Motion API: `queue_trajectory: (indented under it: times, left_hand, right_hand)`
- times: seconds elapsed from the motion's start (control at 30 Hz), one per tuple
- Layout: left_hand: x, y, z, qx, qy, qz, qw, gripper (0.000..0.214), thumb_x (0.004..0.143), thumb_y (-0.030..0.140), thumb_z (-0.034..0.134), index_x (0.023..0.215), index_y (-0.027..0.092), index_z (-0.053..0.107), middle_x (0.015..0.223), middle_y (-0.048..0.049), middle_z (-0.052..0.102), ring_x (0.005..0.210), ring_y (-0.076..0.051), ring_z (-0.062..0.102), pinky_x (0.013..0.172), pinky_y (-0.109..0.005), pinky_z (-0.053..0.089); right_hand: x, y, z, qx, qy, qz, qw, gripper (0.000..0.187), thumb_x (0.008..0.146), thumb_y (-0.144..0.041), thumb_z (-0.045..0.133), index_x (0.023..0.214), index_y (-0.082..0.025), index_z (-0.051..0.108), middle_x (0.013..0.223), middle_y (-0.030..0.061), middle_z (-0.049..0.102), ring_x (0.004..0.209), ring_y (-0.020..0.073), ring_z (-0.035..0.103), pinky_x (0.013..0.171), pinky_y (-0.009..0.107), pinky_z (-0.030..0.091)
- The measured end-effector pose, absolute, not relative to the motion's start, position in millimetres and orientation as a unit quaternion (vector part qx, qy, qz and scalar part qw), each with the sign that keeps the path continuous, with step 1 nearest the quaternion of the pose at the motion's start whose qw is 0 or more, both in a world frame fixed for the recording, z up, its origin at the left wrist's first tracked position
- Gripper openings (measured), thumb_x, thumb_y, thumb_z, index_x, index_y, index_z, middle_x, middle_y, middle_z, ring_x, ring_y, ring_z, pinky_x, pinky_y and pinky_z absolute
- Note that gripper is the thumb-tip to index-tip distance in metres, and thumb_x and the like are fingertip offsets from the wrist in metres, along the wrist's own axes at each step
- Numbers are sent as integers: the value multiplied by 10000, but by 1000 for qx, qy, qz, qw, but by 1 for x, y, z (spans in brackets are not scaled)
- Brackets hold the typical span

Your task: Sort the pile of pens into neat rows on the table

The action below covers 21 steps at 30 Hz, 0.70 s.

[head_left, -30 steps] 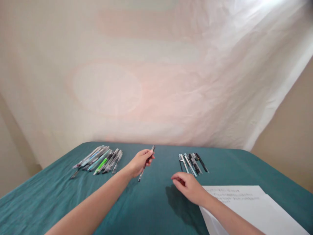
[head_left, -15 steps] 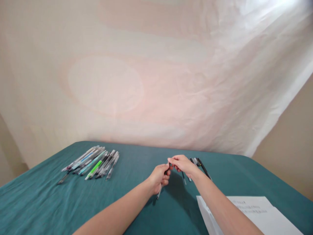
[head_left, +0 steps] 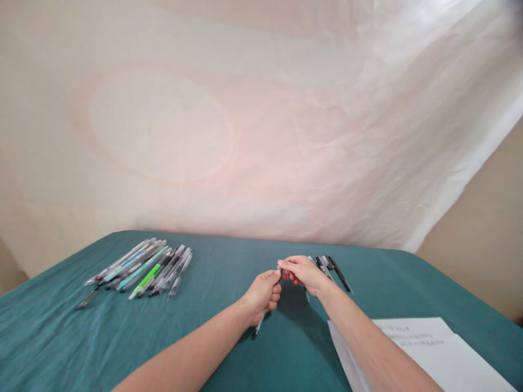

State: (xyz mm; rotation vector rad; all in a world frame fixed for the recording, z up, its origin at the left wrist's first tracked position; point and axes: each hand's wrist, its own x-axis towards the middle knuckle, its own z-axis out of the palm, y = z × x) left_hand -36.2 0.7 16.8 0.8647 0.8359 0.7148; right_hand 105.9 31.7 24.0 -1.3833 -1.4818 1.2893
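My left hand (head_left: 263,296) is closed around a pen (head_left: 259,325), whose lower end pokes out below the fist toward me. Fingertips of my right hand (head_left: 303,274) pinch the pen's upper end, just above the left thumb. Most of the barrel is hidden inside the left fist. Behind my right hand lies a small group of dark and grey pens (head_left: 337,272), partly covered by that hand.
A large row of pens (head_left: 163,272), one bright green, spreads over the left of the teal tablecloth (head_left: 220,250). White paper with handwriting (head_left: 433,354) lies at the front right, partly under my right forearm. A pale cloth (head_left: 261,136) hangs behind the table.
The view has shifted slightly, moving the pens on the left further left. Both hands stay together on the pen, with less of its dark upper end showing between them.
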Motion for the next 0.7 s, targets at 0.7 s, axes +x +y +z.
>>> queue_trajectory:
  times: [0.7]
  left_hand:
    - [-40,1,8,418,336,341,772,217,752,363,454,827,159,466,579,33,451,378,-11,224,388,-177,77]
  right_hand:
    - [145,91,14,-664,-677,175,264,75,631,-229,622,632,-155,638,574,18,640,501,105,546,500,196,367]
